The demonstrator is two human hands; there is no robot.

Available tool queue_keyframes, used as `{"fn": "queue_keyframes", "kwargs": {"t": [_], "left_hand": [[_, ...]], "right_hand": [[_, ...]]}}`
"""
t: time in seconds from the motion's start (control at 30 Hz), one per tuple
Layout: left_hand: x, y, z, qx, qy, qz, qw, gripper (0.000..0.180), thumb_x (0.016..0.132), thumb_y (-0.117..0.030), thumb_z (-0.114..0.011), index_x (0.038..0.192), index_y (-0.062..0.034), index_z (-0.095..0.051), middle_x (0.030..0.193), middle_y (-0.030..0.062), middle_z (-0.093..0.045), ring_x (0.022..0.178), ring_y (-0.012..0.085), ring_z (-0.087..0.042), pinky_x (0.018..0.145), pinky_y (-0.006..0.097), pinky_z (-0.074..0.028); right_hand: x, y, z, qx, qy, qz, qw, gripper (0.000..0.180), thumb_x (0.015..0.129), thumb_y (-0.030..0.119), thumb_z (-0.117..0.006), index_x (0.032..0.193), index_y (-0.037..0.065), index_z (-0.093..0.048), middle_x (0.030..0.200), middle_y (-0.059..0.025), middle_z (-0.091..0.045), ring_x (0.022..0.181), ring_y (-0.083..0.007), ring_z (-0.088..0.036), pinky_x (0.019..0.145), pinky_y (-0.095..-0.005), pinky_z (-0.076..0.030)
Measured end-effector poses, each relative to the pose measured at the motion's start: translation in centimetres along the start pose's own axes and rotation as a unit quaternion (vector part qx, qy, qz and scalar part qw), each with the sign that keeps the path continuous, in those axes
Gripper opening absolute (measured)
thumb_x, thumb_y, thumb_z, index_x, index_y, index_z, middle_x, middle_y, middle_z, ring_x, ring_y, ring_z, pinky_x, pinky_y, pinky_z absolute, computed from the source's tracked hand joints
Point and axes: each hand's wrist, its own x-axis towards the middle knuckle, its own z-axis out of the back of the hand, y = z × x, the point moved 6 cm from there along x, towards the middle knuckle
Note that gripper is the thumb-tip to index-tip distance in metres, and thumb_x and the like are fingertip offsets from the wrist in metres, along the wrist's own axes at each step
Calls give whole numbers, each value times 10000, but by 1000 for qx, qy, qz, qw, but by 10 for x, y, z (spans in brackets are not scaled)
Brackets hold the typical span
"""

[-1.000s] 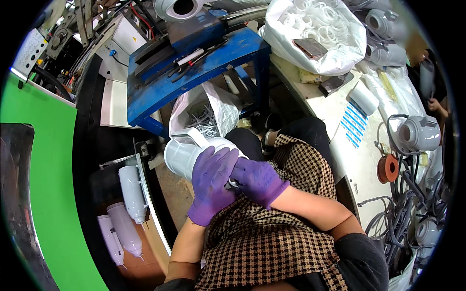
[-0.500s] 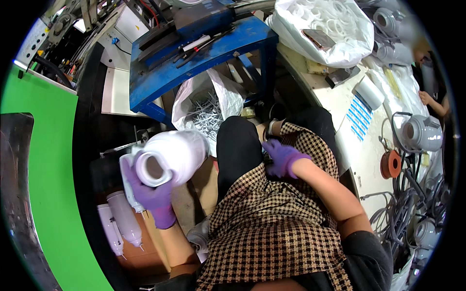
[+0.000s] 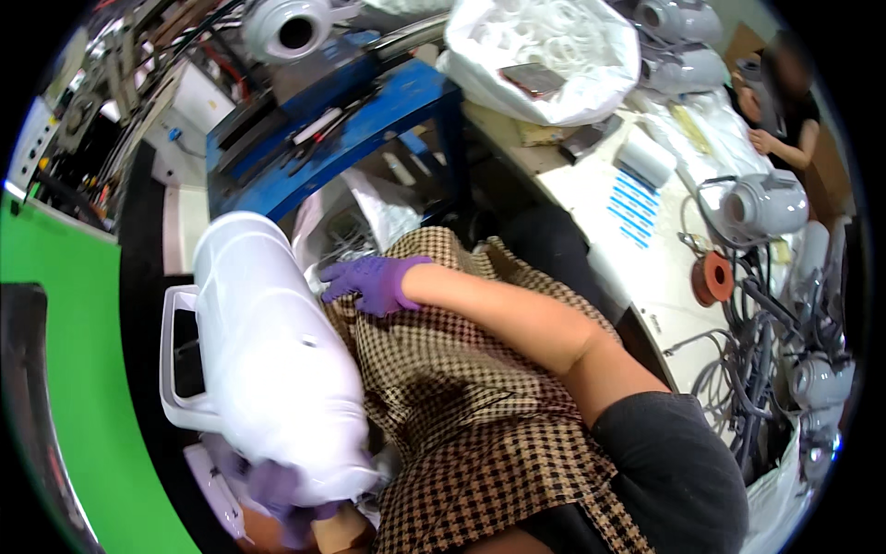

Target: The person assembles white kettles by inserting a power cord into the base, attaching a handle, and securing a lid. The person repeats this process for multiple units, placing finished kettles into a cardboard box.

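Observation:
A large pale lilac-white plastic jug point(image 3: 277, 355) with a loop handle at its side lies tilted at the left of my lap, its narrower end pointing away from me. My left hand point(image 3: 281, 494), in a purple glove and smeared by motion, grips it at the near end; part of the fingers is hidden. My right hand point(image 3: 374, 283), also gloved in purple, reaches across over the checked apron, fingers stretched toward the jug's side. Whether its fingertips touch the jug I cannot tell. Just beyond that hand sits a white bag point(image 3: 369, 212) of metal screws, partly covered.
Ahead stands a blue metal bench point(image 3: 332, 148) with tools on it. On the white table point(image 3: 591, 198) at right are a sack of white rings point(image 3: 554, 55), an orange-brown spool point(image 3: 712, 279), cables and grey jug parts. A green surface point(image 3: 83, 369) lies left; another person works far right.
The jug has swung round and come nearer, its open end now hidden from me. My left hand has drawn back toward me, and my right hand has moved left from my lap toward the jug.

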Motion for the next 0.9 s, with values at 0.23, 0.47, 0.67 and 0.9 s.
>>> {"fn": "queue_keyframes", "kwargs": {"t": [0.23, 0.47, 0.67, 0.9], "left_hand": [[-71, -82, -92, -79, 334, -300, 890, 568, 938, -301, -623, 1481, -378, -474, 1479, -92, -542, 1431, 114, -449, 1251, 475, -239], [-88, -97, -126, -94, 287, -327, 895, 577, 1030, -283, -458, 1586, -383, -345, 1587, -24, -453, 1515, 122, -334, 1269, 489, -183], [-97, -102, -135, -56, 311, -377, 871, 562, 1039, -288, -466, 1582, -375, -352, 1602, -46, -414, 1517, 111, -319, 1266, 482, -193], [-91, -97, -129, -87, 262, -308, 910, 539, 1053, -303, -455, 1575, -394, -357, 1561, -72, -468, 1486, 76, -368, 1272, 456, -189]], "right_hand": [[-315, -37, 99, -59, -570, -139, 808, 240, 846, 117, -802, 1077, 61, -772, 1072, -106, -746, 999, -272, -705, 896, -373, -562], [-460, -160, 40, -132, -511, -436, 729, 306, 772, 213, -828, 1069, 149, -793, 1077, -85, -716, 1056, -291, -657, 929, -391, -540], [-459, -165, 50, -79, -508, -496, 700, 260, 764, 242, -814, 1000, 135, -792, 1068, -89, -711, 1055, -300, -645, 928, -401, -531], [-457, -164, 42, -144, -500, -468, 715, 214, 790, 235, -798, 984, 144, -792, 1101, -107, -705, 1047, -322, -641, 924, -422, -525]]}}
